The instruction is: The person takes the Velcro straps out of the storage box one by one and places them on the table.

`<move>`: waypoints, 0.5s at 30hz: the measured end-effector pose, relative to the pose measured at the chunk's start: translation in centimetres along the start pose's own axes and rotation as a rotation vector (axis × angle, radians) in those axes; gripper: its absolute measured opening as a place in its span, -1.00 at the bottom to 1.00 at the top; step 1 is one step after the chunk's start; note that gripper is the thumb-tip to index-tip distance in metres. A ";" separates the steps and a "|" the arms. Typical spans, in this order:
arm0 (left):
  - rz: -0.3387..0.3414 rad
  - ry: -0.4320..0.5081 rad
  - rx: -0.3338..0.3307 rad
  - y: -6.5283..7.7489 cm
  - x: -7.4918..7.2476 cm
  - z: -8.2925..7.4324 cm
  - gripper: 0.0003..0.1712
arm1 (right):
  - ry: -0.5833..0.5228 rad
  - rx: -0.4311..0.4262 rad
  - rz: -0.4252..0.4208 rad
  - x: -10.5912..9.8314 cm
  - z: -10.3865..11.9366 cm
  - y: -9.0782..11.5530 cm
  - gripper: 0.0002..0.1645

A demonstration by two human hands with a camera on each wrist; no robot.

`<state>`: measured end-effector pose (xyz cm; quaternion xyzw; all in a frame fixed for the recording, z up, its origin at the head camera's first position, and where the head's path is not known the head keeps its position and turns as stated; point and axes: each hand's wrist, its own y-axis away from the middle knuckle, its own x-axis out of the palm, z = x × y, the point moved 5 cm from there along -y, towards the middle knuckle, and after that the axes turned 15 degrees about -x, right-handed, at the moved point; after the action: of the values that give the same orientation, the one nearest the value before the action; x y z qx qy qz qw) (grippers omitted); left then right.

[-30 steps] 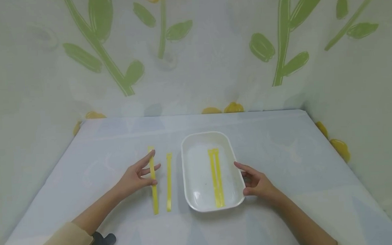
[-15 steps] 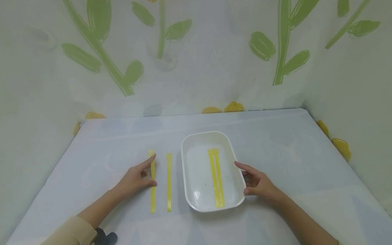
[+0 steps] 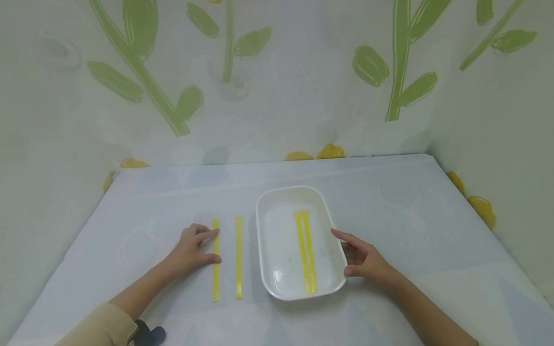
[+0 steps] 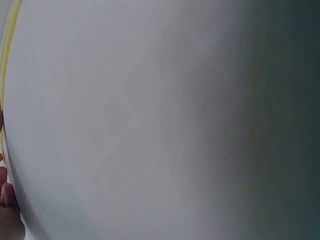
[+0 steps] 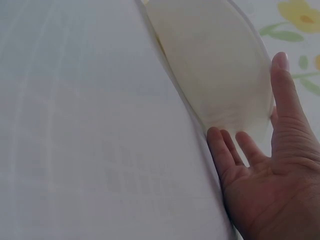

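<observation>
A flat yellow cable strap [image 3: 216, 287] with a wider, slotted head lies lengthwise on the table. My left hand [image 3: 188, 250] touches it, index fingertip near its head and thumb about midway down, the other fingers bent back. At the left wrist view's edge, part of a yellow strap [image 4: 7, 40] and some fingers [image 4: 7, 194] show. Parallel on the right lies a second yellow strap [image 3: 239, 261]. Two more straps [image 3: 302, 253] sit side by side in the white dish [image 3: 279, 249]. My right hand [image 3: 367, 261] rests along the dish's right side, its fingers [image 5: 218, 145] against the outer wall.
A pale patterned cloth [image 3: 428, 310] covers the table. Behind it rises a wall covering [image 3: 301, 90] with green leaves and yellow flowers. A dark device [image 3: 147, 338] is fixed at the left wrist, beside a beige sleeve [image 3: 90, 335].
The left hand has lowered the strap flat onto the table; its index finger has slid down toward the thumb, and the other fingers drew back. The right hand and dish stayed put.
</observation>
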<state>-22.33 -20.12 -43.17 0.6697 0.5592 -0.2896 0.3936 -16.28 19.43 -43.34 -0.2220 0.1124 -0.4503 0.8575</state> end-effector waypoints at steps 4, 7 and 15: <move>0.017 -0.024 0.008 -0.3 0.2 -0.2 -0.05 | -0.002 0.007 -0.003 0.1 0.0 -0.1 -0.07; 0.020 -0.032 0.022 -0.4 0.3 -0.5 -0.07 | -0.004 0.009 -0.003 0.1 0.0 -0.1 -0.06; -0.025 -0.046 0.088 -0.5 0.7 -1.0 -0.11 | -0.009 0.009 -0.009 0.1 -0.1 -0.1 -0.06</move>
<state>-22.76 -18.87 -43.34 0.6726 0.5449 -0.3342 0.3728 -16.34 19.31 -43.39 -0.2208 0.1054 -0.4534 0.8570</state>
